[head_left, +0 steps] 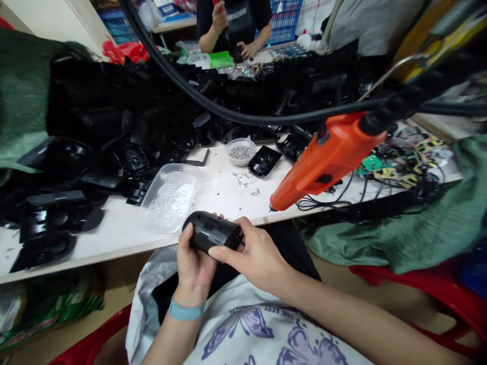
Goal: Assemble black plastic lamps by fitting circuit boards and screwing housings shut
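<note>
Black plastic casing (210, 232) lies crosswise by the table (114, 238) edge; left hand (194, 263) curls fingers under it, right hand (258, 256) pinches its right end

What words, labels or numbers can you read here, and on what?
"THE ART", likely: small print on the white shirt; the rest is blurred.
White print on the co-worker's black top: too blurred to read.
Red print on the green bag: too blurred to read.
Black casing, orange power screwdriver: no text visible.

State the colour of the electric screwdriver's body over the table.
The electric screwdriver is orange, with a black cable end; head view shows it best.
</note>
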Demonstrator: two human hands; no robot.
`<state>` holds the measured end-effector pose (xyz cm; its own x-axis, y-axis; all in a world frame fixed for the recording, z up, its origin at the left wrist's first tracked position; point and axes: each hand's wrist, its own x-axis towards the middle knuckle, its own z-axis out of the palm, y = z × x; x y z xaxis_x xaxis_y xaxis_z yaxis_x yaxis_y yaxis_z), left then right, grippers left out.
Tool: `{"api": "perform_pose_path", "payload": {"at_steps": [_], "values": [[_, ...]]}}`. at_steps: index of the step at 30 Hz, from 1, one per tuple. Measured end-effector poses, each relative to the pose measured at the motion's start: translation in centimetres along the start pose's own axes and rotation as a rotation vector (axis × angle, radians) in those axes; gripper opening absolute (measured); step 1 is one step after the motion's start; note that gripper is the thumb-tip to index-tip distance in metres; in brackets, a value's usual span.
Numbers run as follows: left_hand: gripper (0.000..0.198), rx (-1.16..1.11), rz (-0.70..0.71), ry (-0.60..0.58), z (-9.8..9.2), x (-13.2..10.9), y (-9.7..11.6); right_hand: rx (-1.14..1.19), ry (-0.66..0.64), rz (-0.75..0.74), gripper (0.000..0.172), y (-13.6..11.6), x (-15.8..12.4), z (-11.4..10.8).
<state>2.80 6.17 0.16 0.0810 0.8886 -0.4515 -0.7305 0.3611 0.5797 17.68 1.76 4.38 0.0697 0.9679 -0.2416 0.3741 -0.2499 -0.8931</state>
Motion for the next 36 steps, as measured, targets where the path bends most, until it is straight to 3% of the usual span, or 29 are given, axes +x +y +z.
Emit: {"api": "perform_pose_path", "payload": {"at_steps": [3,7,11,17,19,21,24,25,30,33,36], "values": [[0.031,-0.035,-0.075,0.055,0.4,0.6,1.0,-0.081,0.068,-0.088,0.056,0.1,-0.3,-0.7],[0.023,-0.077,-0.174,0.126,0.9,0.9,2.7,-0.067,0.161,-0.252,0.015,0.7,-0.2,-1.3],[0.023,-0.090,-0.258,0.146,1.1,0.9,3.2,-0.078,0.173,-0.397,0.019,0.9,0.3,-1.4],[0.020,-0.048,-0.240,0.144,1.2,1.0,3.1,-0.310,0.133,-0.588,0.027,1.1,0.3,-2.3],[0.021,-0.009,-0.202,0.137,1.3,0.9,3.1,-0.360,0.106,-0.553,0.025,1.1,0.3,-2.5],[0.025,0.051,-0.111,0.132,1.5,0.8,2.8,-0.346,0.099,-0.423,0.021,0.9,0.2,-2.5],[0.029,0.125,-0.024,0.139,1.8,0.3,1.9,-0.316,0.059,-0.266,0.076,0.4,0.1,-1.8],[0.030,0.139,-0.025,0.142,1.9,0.2,1.5,-0.317,0.033,-0.255,0.083,0.3,0.1,-1.4],[0.029,0.176,-0.002,0.097,2.2,0.2,-0.2,-0.373,-0.010,-0.241,0.063,0.6,0.2,0.0],[0.028,0.154,-0.015,0.091,2.4,0.4,-0.5,-0.367,0.012,-0.276,0.064,1.0,0.5,-0.2],[0.040,0.065,-0.047,0.010,2.9,0.2,-0.8,-0.301,0.058,-0.273,0.068,1.0,0.7,-0.8]]}}
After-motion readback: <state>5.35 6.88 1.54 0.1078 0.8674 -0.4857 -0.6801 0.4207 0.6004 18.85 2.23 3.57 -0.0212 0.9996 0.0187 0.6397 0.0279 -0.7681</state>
